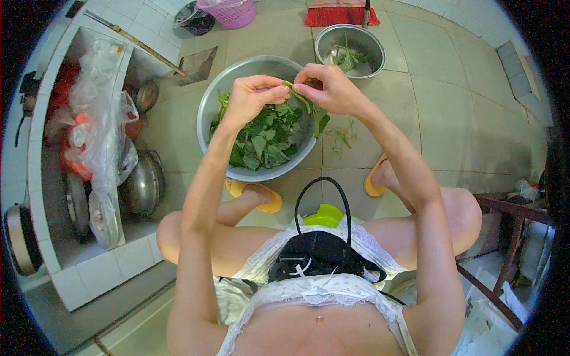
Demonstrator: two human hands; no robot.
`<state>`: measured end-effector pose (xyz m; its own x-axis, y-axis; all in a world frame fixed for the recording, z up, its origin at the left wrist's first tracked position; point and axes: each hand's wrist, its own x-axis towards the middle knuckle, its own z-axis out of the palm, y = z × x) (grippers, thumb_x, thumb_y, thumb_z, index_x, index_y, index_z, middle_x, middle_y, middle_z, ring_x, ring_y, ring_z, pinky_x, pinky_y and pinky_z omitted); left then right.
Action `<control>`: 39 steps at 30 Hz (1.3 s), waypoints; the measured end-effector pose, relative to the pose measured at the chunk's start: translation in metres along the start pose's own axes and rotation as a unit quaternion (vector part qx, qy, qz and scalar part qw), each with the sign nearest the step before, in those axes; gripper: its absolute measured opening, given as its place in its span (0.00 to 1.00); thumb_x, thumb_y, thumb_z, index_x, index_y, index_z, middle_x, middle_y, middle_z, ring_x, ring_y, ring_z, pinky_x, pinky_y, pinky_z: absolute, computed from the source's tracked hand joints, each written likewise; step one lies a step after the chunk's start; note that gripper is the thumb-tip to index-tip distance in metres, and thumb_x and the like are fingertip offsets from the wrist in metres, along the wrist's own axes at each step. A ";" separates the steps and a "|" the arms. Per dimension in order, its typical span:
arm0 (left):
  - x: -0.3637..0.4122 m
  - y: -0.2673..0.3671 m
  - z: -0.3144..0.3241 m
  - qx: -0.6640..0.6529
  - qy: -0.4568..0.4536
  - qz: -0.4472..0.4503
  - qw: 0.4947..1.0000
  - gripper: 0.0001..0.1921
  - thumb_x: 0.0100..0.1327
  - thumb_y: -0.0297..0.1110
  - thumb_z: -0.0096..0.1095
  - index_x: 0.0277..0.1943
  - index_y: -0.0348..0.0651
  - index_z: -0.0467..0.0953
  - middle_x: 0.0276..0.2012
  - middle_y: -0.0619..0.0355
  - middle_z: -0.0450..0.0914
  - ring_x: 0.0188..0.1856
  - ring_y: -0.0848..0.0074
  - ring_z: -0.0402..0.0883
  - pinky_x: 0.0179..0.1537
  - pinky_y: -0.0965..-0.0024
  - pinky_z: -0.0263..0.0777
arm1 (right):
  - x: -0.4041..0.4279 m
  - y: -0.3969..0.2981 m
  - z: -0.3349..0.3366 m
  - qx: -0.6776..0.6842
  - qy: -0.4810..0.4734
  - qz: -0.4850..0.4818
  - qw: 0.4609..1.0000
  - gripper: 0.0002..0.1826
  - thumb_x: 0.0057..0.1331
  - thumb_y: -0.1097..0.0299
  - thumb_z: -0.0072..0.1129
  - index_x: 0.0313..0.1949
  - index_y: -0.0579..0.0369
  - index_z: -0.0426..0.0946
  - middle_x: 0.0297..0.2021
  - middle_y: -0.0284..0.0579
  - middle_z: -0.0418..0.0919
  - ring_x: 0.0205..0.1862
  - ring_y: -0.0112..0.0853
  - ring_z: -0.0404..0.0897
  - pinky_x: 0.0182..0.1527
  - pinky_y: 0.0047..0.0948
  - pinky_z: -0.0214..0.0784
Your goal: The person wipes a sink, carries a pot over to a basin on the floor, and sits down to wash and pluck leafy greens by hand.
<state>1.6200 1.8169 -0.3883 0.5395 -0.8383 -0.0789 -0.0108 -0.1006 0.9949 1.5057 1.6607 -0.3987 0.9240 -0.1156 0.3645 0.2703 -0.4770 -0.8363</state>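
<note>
Above the far part of a large metal basin [205,129], my left hand [256,99] pinches one end of a green leaf stem [301,98]. My right hand [328,89] grips the same stem close beside it, thumb against forefinger. A green leaf [319,120] hangs below my right hand at the basin's right rim. Loose green leaves and stems [262,140] fill much of the basin. Behind my right hand stands a smaller metal bowl [379,46] with a leafy sprig [348,57] in it.
Thin green peelings [343,135] lie on the tiled floor right of the basin. A red broom [340,15], a pink basket [234,15] and a lined bin [194,20] stand at the back. Tiled shelving [44,178] with bags and pans is at left, a metal rack [507,253] at right.
</note>
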 end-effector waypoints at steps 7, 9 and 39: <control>-0.002 0.003 0.001 -0.016 0.020 -0.017 1.000 0.09 0.53 0.24 0.59 0.36 0.30 0.75 0.31 0.51 0.78 0.33 0.72 0.79 0.35 0.75 0.75 | 0.000 0.001 0.000 -0.023 0.005 -0.029 0.999 0.06 0.56 0.71 0.53 0.28 0.61 0.71 0.19 0.35 0.71 0.21 0.18 0.66 0.23 0.19 0.59; -0.002 0.005 0.002 -0.022 0.020 -0.014 0.999 0.08 0.53 0.24 0.59 0.36 0.30 0.74 0.31 0.50 0.78 0.33 0.72 0.79 0.35 0.75 0.75 | 0.000 0.003 0.001 -0.014 -0.010 -0.018 1.000 0.05 0.55 0.72 0.53 0.27 0.61 0.71 0.19 0.36 0.70 0.21 0.19 0.67 0.23 0.19 0.59; 0.003 0.019 -0.062 -0.198 0.233 0.011 0.952 0.08 0.55 0.30 0.57 0.36 0.36 0.73 0.32 0.53 0.78 0.33 0.73 0.79 0.32 0.77 0.72 | -0.007 0.025 0.005 -0.102 0.019 -0.016 0.994 0.05 0.52 0.72 0.55 0.26 0.61 0.71 0.19 0.43 0.70 0.19 0.28 0.68 0.23 0.25 0.60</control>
<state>1.6734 1.8460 -0.3652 0.8593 -0.4989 -0.1122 0.2414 0.2022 0.9491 1.5076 1.6543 -0.4239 0.9039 -0.1277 0.4081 0.2358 -0.6473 -0.7249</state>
